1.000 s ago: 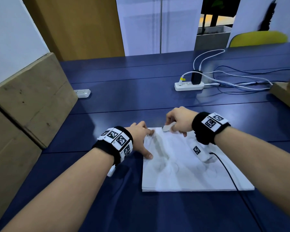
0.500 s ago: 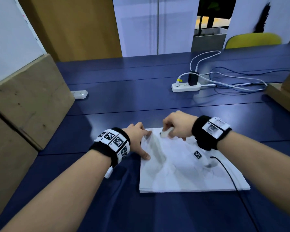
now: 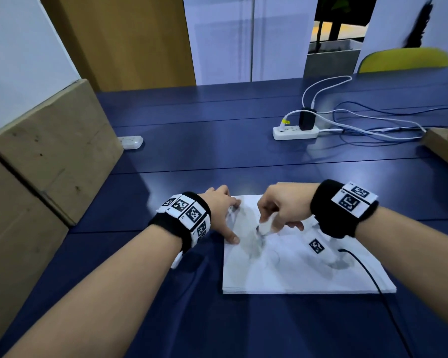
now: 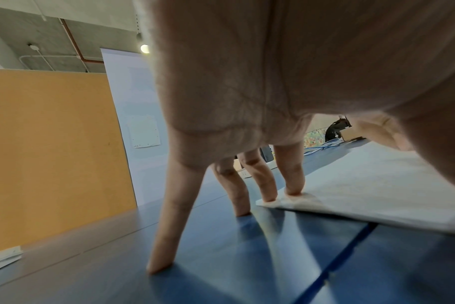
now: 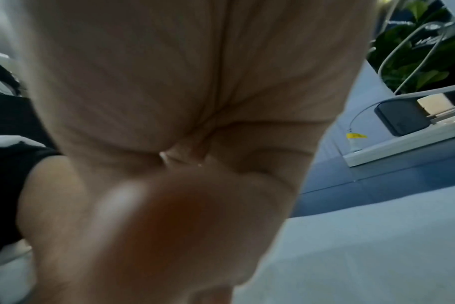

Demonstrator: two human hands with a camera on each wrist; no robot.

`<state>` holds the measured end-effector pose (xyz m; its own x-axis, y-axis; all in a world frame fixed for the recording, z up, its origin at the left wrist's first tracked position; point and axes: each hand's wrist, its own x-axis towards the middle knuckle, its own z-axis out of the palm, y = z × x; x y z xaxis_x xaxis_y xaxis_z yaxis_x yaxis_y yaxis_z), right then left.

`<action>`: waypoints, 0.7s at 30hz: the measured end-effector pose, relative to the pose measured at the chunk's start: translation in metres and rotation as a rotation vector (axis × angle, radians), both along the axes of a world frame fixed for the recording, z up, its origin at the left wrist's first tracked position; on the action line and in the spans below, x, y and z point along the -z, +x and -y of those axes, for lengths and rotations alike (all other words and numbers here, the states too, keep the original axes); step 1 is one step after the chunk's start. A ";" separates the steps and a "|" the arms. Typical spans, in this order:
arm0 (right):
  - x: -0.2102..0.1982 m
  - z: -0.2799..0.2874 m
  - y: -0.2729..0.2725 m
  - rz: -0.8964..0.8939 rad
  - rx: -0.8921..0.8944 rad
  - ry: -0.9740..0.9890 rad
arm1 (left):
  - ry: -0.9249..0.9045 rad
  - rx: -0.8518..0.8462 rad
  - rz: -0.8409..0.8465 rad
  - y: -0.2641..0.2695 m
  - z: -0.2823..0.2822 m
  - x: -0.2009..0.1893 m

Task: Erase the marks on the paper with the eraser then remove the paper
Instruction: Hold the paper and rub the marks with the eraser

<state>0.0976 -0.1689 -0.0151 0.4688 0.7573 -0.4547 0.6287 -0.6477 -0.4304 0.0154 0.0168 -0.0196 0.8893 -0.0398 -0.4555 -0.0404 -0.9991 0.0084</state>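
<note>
A white stack of paper [image 3: 295, 270] lies on the blue table [image 3: 217, 156] in front of me, with faint grey smudges near its left side. My right hand [image 3: 282, 208] pinches a small white eraser [image 3: 265, 227], whose tip touches the sheet. My left hand [image 3: 221, 206] stands spread at the paper's far left corner. In the left wrist view two straight fingertips [image 4: 294, 190] press on the paper [image 4: 377, 185] and the others rest on the table [image 4: 221, 257]. The right wrist view shows only a blurred palm [image 5: 182, 123], and the eraser is hidden there.
Cardboard boxes [image 3: 49, 151] line the table's left edge. A white power strip [image 3: 295, 131] with a black adapter and several cables sits behind the paper. A small white remote-like block [image 3: 131, 142] lies far left. A black cable [image 3: 373, 280] trails from my right wrist across the paper.
My right hand has slid the eraser from the paper's far edge toward me along the grey mark. The left hand has stayed pressed on the corner.
</note>
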 end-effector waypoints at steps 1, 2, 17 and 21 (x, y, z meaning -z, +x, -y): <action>0.000 0.000 0.001 0.014 -0.002 -0.006 | 0.000 -0.002 -0.002 0.000 0.000 0.000; 0.000 -0.001 0.004 0.062 0.025 0.012 | 0.003 -0.003 -0.003 0.000 0.000 0.000; -0.003 -0.005 0.023 0.228 0.192 0.074 | 0.016 -0.011 -0.009 0.001 0.002 0.000; -0.001 0.000 0.010 0.184 0.131 0.085 | 0.019 0.006 -0.007 0.002 0.000 0.001</action>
<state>0.1079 -0.1686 -0.0146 0.6348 0.7164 -0.2895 0.6145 -0.6952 -0.3730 0.0177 0.0163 -0.0206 0.8859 -0.0368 -0.4625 -0.0469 -0.9988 -0.0104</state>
